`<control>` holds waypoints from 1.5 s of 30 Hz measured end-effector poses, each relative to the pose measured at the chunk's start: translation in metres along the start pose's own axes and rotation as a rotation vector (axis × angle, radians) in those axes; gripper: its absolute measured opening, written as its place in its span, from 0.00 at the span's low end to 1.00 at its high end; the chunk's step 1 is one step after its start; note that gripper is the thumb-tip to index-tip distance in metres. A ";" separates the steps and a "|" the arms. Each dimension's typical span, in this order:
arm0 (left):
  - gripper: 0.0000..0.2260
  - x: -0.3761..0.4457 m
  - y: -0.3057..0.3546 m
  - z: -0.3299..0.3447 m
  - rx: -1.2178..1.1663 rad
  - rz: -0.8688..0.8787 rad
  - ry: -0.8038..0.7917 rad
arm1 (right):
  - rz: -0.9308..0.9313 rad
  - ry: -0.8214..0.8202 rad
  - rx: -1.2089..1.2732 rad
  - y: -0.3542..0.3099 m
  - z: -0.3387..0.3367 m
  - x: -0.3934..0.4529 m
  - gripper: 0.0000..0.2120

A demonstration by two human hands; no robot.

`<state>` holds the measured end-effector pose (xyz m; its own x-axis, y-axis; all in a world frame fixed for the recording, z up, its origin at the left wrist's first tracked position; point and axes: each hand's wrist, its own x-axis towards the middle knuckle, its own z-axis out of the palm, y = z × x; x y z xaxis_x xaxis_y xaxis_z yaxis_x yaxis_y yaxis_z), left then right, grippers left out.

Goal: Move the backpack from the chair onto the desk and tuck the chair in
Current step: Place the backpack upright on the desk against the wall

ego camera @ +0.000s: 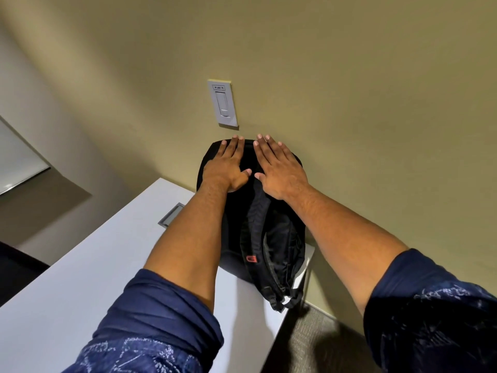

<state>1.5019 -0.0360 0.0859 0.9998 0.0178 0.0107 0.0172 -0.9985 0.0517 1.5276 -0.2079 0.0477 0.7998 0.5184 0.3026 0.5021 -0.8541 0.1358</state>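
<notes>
A: Start at the left. What's on that side?

B: The white desk (80,265), with a grey cable slot (172,214) set into its top. The left hand (227,165) lies flat on the upper part of the black backpack (271,238), fingers straight and close together, gripping nothing.

A: And the bag itself?

B: It stands upright at the desk's far right corner, leaning against the beige wall (349,103) just under a light switch (222,103). Its straps (258,224) face the person, and the lower ends hang just over the desk's right edge.

A: The right hand?

B: The right hand (279,168) is also flat on the bag's top, fingers spread a little, palm pressing, not clamped on anything.

A: So which step is this?

B: I'd say the backpack is placed and both hands are steadying it. The chair isn't in view. The next move likely calls for lifting both palms off gently so the bag doesn't slump, then turning to find the chair and pushing it under the desk.
</notes>
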 end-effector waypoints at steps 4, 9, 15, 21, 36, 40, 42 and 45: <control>0.39 -0.015 0.000 0.003 0.014 0.004 0.035 | -0.021 -0.028 0.004 0.000 -0.006 -0.001 0.37; 0.36 -0.059 -0.013 0.034 0.016 0.080 0.256 | -0.031 0.127 0.019 -0.013 -0.001 -0.017 0.32; 0.34 -0.117 -0.047 0.073 -0.012 0.030 0.357 | -0.173 0.283 0.059 -0.062 0.021 -0.062 0.30; 0.32 -0.173 -0.081 0.107 -0.027 -0.041 0.358 | -0.317 0.245 0.160 -0.109 0.041 -0.099 0.29; 0.35 -0.324 -0.143 0.208 -0.063 -0.102 0.228 | -0.288 -0.081 0.133 -0.212 0.114 -0.194 0.32; 0.34 -0.345 -0.149 0.224 -0.079 -0.127 0.221 | -0.304 -0.091 0.145 -0.226 0.115 -0.209 0.32; 0.34 -0.351 -0.141 0.228 -0.084 -0.131 0.207 | -0.298 -0.065 0.157 -0.224 0.112 -0.218 0.31; 0.35 -0.359 -0.125 0.226 -0.093 -0.134 0.184 | -0.278 -0.052 0.152 -0.214 0.107 -0.230 0.32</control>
<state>1.1434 0.0712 -0.1500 0.9696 0.1669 0.1787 0.1395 -0.9778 0.1564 1.2714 -0.1398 -0.1518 0.6391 0.7355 0.2250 0.7438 -0.6654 0.0625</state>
